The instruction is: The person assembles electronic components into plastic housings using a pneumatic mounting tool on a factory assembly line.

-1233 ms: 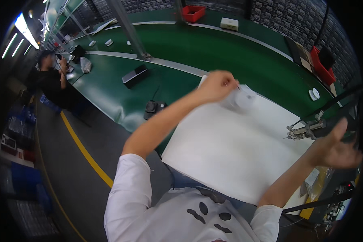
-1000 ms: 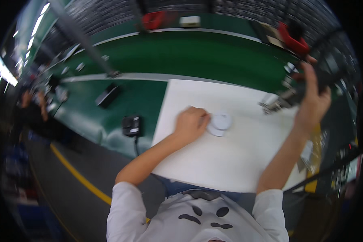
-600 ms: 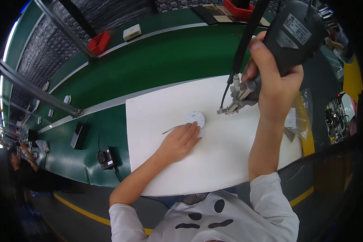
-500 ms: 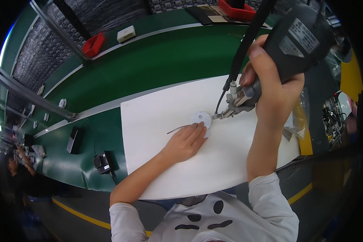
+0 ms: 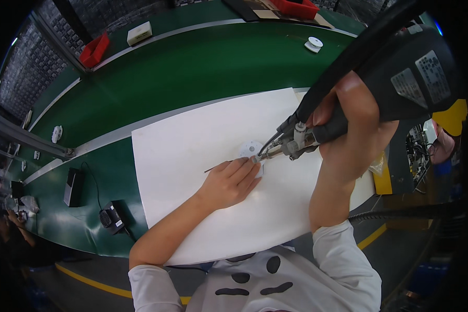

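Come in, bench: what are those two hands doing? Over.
Right hand gripping black tool with metal nose. Left hand on round white disc. Fingertips partly covering disc, close to tool tip; contact unclear.

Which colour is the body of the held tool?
Black: the tool body, in the head view.

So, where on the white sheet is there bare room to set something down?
Bare: the sheet at far left, between its left edge and the disc, and nearer, between the forearms. Crowded: around the disc, with the left hand and the tool in the right hand.
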`<move>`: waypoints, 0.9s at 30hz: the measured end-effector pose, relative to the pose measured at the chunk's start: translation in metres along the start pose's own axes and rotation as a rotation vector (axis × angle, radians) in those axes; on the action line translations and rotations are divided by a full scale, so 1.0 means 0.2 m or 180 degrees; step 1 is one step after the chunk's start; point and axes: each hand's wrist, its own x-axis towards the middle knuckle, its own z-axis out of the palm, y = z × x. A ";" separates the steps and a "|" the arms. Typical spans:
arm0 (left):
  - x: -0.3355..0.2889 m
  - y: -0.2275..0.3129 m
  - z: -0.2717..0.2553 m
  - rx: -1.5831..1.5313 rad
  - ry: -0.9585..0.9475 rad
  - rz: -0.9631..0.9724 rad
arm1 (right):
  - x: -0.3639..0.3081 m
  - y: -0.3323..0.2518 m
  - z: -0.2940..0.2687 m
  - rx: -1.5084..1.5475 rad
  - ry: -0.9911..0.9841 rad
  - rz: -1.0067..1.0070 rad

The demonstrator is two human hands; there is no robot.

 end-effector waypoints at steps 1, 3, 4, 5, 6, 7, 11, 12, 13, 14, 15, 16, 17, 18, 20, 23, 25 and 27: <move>0.00 0.00 0.00 -0.0003 -0.0001 -0.0023 | 0.00 0.01 0.00 -0.0010 -0.0047 -0.0018; 0.00 0.00 -0.01 -0.0002 -0.0045 -0.0057 | 0.00 0.02 0.01 -0.0018 -0.0102 -0.0026; 0.00 0.00 0.00 -0.0006 -0.0049 -0.0067 | 0.00 0.01 0.01 -0.0047 -0.0060 -0.0019; 0.00 -0.01 0.00 0.0006 -0.0015 -0.0052 | 0.00 0.01 0.01 -0.0076 -0.0018 -0.0014; 0.00 -0.01 0.01 0.0020 0.0020 -0.0034 | 0.00 0.02 0.00 -0.0077 -0.0018 -0.0008; 0.00 0.00 0.00 0.0006 0.0015 -0.0034 | -0.01 0.03 -0.02 0.0123 -0.0051 -0.0161; 0.00 0.01 0.00 0.0045 -0.0119 -0.0084 | -0.01 0.03 -0.02 0.0166 0.0157 0.0028; -0.01 0.00 0.00 0.0015 -0.0005 -0.0073 | -0.02 0.05 -0.02 0.0169 0.0155 0.0033; -0.01 0.01 0.00 0.0013 -0.0007 -0.0075 | -0.04 0.09 -0.02 0.0166 0.0257 -0.0194; -0.01 0.01 0.01 0.0012 -0.0005 -0.0078 | -0.05 0.11 -0.02 0.0163 0.0359 -0.0421; -0.01 0.01 0.01 0.0011 -0.0003 -0.0081 | -0.05 0.11 -0.02 0.0161 0.0358 -0.0417; -0.01 0.01 0.01 0.0010 -0.0005 -0.0087 | -0.04 0.10 -0.02 0.0094 0.0254 -0.0410; -0.01 0.01 0.01 0.0021 -0.0013 -0.0091 | -0.04 0.09 -0.02 0.0026 0.0149 -0.0402; -0.01 0.01 0.01 0.0032 -0.0021 -0.0096 | -0.03 0.08 -0.02 -0.0041 0.0044 -0.0393; -0.02 0.00 0.01 0.0042 -0.0021 -0.0087 | -0.02 0.04 -0.01 -0.0185 -0.0161 -0.0378; -0.01 0.00 0.02 0.0081 -0.0024 -0.0062 | 0.01 -0.02 0.05 0.0278 -0.0243 0.0109; -0.01 0.01 0.01 0.0125 -0.0028 -0.0052 | 0.01 0.05 -0.01 0.0196 -0.0374 0.0068; -0.01 0.01 0.00 0.0132 -0.0106 -0.0070 | 0.01 0.11 -0.03 0.0123 -0.0503 0.0032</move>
